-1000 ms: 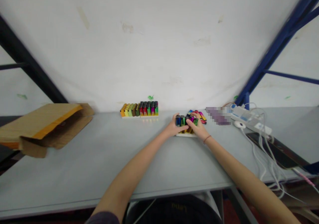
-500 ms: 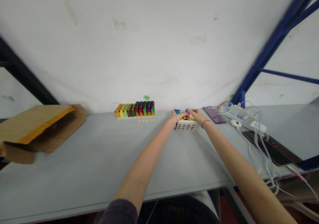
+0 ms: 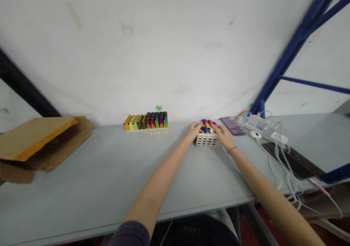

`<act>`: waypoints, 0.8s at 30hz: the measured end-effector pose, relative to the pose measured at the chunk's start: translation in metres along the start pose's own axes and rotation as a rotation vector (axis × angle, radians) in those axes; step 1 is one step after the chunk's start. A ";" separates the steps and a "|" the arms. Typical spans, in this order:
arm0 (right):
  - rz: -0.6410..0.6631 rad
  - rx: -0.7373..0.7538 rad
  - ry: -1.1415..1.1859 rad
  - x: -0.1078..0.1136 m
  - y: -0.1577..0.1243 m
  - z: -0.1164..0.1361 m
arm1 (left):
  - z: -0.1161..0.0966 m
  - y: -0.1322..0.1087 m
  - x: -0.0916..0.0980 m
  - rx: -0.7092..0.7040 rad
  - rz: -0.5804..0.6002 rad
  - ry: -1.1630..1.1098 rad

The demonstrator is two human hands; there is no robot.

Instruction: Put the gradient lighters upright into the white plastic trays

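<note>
A small white plastic basket (image 3: 207,141) with oval holes in its wall stands on the grey table, filled with colourful shiny lighters (image 3: 208,128) in pink, yellow, blue and purple. My left hand (image 3: 193,131) is closed at its left side, fingers bent over the rim, with a bit of blue showing under them. My right hand (image 3: 224,137), with a thin red band on the wrist, grips the right side; its fingertips reach in over the lighters at that end. The undersides of both hands are hidden.
Two white trays of upright lighters stand by the wall, one yellow to olive (image 3: 135,122), one multicoloured (image 3: 156,120). An opened cardboard box (image 3: 41,136) lies left. To the right are a purple phone (image 3: 232,125), a power strip (image 3: 265,129), white cables and a dark tablet-like device (image 3: 292,160).
The basket has shifted slightly right and nearer to me, with my hands. My right hand has drawn outward, so more lighters show. The view has swung a little.
</note>
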State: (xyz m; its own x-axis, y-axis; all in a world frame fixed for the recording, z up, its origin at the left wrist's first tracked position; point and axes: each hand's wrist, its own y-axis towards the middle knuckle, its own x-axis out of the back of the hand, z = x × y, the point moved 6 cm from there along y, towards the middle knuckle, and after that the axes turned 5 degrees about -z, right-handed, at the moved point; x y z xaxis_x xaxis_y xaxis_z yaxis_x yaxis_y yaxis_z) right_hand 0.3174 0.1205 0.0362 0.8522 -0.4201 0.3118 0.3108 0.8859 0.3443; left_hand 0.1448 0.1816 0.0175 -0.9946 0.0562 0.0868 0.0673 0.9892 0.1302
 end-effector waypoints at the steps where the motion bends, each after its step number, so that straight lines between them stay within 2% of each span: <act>1: 0.013 0.076 -0.028 0.003 -0.007 0.003 | -0.001 -0.001 0.002 -0.021 0.054 0.042; 4: 0.142 0.216 -0.085 0.007 -0.020 0.008 | -0.003 -0.006 0.006 -0.085 0.221 0.143; 7: 0.227 0.185 -0.113 0.007 -0.021 0.005 | -0.006 -0.008 0.007 -0.118 0.294 0.150; 12: 0.075 0.124 -0.058 0.009 -0.008 0.002 | -0.012 -0.006 0.008 -0.104 0.172 0.097; 18: 0.021 0.018 0.063 0.001 0.003 0.006 | -0.011 -0.004 0.010 -0.145 0.051 0.067; 24: -0.016 -0.096 0.172 -0.005 0.004 0.002 | -0.005 0.000 0.008 -0.186 0.028 0.129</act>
State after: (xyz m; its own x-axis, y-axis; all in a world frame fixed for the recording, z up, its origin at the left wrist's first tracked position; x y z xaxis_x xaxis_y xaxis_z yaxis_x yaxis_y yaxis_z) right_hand 0.3134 0.1260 0.0383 0.9035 -0.4021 0.1485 0.3569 0.8975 0.2592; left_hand 0.1373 0.1815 0.0235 -0.9747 0.0535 0.2169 0.1196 0.9449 0.3047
